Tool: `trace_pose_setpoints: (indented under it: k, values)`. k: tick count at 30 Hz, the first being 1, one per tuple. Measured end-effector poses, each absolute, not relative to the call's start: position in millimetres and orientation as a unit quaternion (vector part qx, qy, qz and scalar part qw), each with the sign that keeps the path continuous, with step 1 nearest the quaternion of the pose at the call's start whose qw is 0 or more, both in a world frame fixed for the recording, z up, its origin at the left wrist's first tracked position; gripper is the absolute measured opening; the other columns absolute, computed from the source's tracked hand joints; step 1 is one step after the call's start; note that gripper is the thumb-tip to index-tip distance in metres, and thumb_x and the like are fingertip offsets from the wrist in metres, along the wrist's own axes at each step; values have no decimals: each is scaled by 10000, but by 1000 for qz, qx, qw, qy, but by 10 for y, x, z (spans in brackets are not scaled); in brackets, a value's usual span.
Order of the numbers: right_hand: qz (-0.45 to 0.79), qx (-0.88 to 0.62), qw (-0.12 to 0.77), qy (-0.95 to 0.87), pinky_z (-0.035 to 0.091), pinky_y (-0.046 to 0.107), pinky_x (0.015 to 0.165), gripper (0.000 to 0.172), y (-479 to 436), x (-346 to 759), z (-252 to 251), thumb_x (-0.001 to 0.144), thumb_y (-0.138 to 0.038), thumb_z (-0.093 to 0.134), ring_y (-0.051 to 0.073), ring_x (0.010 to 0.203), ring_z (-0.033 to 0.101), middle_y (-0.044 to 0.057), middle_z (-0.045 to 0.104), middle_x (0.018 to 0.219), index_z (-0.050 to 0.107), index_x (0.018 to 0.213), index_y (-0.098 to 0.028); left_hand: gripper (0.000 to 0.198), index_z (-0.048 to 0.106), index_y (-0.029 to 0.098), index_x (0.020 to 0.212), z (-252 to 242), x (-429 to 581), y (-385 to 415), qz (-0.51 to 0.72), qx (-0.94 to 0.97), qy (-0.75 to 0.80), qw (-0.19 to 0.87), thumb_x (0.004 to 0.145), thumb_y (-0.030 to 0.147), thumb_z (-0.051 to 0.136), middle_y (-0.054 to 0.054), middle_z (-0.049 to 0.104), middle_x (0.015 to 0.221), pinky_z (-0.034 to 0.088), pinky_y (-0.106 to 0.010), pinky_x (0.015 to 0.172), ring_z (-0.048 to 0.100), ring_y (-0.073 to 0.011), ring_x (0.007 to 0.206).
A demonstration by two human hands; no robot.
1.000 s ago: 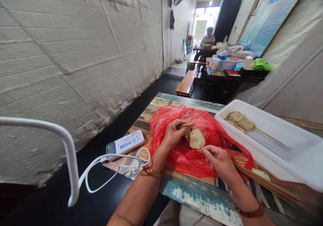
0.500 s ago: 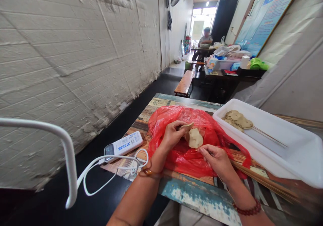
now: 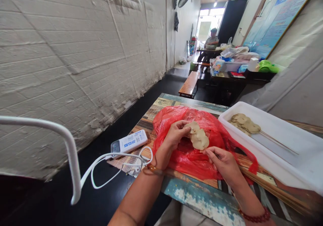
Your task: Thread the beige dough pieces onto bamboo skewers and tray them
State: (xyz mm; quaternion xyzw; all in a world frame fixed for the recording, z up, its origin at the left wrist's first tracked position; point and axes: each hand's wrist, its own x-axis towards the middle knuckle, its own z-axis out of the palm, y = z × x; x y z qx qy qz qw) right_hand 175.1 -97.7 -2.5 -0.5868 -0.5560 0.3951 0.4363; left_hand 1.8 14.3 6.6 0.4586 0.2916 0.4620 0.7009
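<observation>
Your left hand (image 3: 178, 133) holds the upper slice (image 3: 193, 126) between thumb and fingers, and your right hand (image 3: 222, 160) is pinched closed at the lower edge of the pale slices (image 3: 199, 141) — I judge that it grips a thin stick, but this stick is mostly hidden by your fingers. The slices are between your two hands, overlapping, above the opened red bag (image 3: 171, 116). The step in hand seems to be the threading of slices on the stick. The next move, I think, calls for a steady right pinch, while the left fingers push the upper slice gently along, because so thin a piece could tear.

Compared with half a second ago, the upper slice has turned: then it showed almost only its edge, now it shows its flat face. Your right pinch is kept nearly the same.

To the right of the bag is the white tray (image 3: 282, 130), where other slices (image 3: 248, 125) lie with long skewers (image 3: 280, 142) coming out. A white device (image 3: 132, 141) lies on the table (image 3: 186, 190) at the left — well apart from your work.
</observation>
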Motion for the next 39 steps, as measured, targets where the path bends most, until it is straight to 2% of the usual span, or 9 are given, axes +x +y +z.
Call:
trace_pose_setpoints:
  k: [8,20,26,33,39]
  values:
    - [404,-603,421,-544,318,217,409,387,-977,1760,-47,788,-532,551,101,401,431,-38,493,498,679,791,-167,333,645,134,844,102,0,132,474,455,305,689,642,375,753,-8,618,686,422,-206,551,559,-92,558]
    - [398,-599,433,-543,346,222,406,336,-987,1751,-54,801,-488,553,109,414,458,-23,518,533,683,809,-178,374,638,121,797,111,21,134,463,435,316,705,561,359,804,-7,613,668,390,-189,523,523,-75,540]
    - [399,-601,434,-540,347,221,408,330,-983,1730,-60,800,-497,551,108,415,452,-24,508,538,674,796,-191,344,633,119,785,112,37,117,455,455,318,696,586,355,784,-1,604,641,384,-191,507,503,-72,518]
    - [403,-605,435,-531,333,228,407,431,-966,1708,-112,787,-596,532,109,414,428,-28,478,527,632,751,-178,306,636,129,775,114,61,118,473,472,329,668,599,346,760,-3,612,662,380,-199,524,508,-85,547]
    - [411,-597,447,-525,327,220,402,365,-972,1682,-156,818,-534,538,102,408,423,-34,482,530,614,729,-188,254,652,133,760,123,66,114,484,475,331,657,623,329,739,14,591,640,368,-207,542,472,-72,533]
